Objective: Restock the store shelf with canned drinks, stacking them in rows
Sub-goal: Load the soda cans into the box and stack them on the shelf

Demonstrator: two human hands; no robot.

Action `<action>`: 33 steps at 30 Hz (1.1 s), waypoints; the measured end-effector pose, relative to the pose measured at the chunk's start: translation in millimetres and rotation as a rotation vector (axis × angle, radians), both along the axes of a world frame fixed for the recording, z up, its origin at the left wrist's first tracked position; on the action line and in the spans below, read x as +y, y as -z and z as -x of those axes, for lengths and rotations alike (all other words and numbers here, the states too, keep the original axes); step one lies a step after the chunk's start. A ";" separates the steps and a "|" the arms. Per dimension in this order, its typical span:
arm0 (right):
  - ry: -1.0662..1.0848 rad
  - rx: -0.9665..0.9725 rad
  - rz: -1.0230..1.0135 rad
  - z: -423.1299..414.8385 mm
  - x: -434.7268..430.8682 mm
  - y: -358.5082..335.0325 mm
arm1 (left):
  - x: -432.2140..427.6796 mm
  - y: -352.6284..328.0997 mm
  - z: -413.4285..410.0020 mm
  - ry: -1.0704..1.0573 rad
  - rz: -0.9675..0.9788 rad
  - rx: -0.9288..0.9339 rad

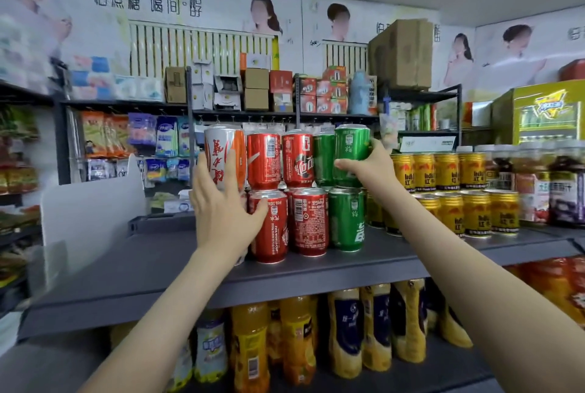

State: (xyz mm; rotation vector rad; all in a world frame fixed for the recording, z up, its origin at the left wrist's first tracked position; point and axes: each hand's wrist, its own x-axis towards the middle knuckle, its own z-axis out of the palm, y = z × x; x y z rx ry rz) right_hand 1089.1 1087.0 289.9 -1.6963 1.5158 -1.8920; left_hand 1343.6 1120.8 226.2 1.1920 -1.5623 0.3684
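Two-tier stack on grey shelf [158, 266] partly built: red cola cans [308, 221] and green cans [346, 218] below, more above. Left hand [221, 205] wraps orange-white can [221, 155] at upper left end. Right hand [368, 167] grips green can [352, 152] at upper right. Shelf bare to the left; judged roughly half stocked.
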 end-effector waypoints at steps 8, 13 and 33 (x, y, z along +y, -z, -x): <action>-0.043 -0.034 0.005 -0.5 -2.4 6.5 | -4.5 -1.7 -5.2 0.098 0.027 0.067; -0.057 -0.025 0.025 -6.9 2.0 8.5 | -6.2 -3.0 -4.0 0.083 0.026 0.121; -0.087 -0.021 0.012 -11.2 7.6 16.4 | -7.3 2.9 -9.8 0.065 0.021 0.113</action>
